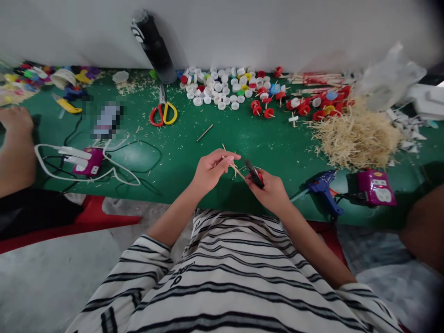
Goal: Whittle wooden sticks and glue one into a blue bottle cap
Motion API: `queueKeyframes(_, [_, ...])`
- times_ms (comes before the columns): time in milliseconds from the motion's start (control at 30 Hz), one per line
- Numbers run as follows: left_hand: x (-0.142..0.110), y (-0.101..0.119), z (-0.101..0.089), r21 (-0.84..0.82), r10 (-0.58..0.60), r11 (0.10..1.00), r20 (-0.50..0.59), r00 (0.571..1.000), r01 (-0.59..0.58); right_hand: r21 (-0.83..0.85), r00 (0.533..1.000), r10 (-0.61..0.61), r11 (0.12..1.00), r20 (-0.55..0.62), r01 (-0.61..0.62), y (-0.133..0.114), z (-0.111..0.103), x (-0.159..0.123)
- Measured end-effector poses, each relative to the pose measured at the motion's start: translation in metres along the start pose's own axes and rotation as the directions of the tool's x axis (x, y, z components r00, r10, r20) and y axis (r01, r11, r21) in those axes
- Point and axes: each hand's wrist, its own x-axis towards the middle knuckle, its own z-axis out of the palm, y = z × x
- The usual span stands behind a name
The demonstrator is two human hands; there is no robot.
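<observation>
My left hand (212, 172) is closed in a pinch around a thin pale wooden stick (239, 173), with a few loose pale strands around it. The stick runs toward my right hand (272, 192), which is wrapped around a black utility knife (255, 175) with a red part. The blade end points up and left, close to my left fingertips. Whether it touches the stick, I cannot tell. Beyond my hands, a slim metal rod (204, 132) lies on the green table (180, 162).
Scissors (163, 113), a black bottle (156, 48) and many bottle caps (218, 88) stand toward the wall. A straw heap (357, 134), a blue glue gun (324, 187) and a purple power socket (376, 187) are right. Cables (121, 178) and another person's arm (17, 148) are left.
</observation>
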Motion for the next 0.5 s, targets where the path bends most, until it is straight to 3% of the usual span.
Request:
queueKeyframes(100, [0.024,0.011,-0.007,0.027,0.075,0.997,-0.04,0.996,-0.074,-0.056,1.0,0.014,0.998,0.024,-0.013,0.0,-0.006,0.005])
queueKeyframes(233, [0.047,0.007,-0.032,-0.004,0.08,0.997,-0.255,0.964,-0.083,-0.208,0.998,-0.052,0.976,0.044,0.06,0.0,-0.004,-0.007])
queueKeyframes(367, [0.053,-0.019,-0.069,0.035,0.074,0.997,-0.476,0.876,-0.065,-0.393,0.981,-0.149,0.9,0.128,0.188,-0.014,0.019,-0.023])
queueKeyframes(467, [0.041,-0.038,-0.095,0.26,0.175,0.965,-0.597,0.783,-0.017,-0.478,0.951,-0.178,0.832,0.254,0.284,-0.027,0.038,-0.024])
queueKeyframes(500, [0.034,-0.043,-0.102,0.331,0.177,0.943,-0.576,0.798,0.029,-0.488,0.938,-0.188,0.814,0.291,0.315,-0.03,0.043,-0.021])
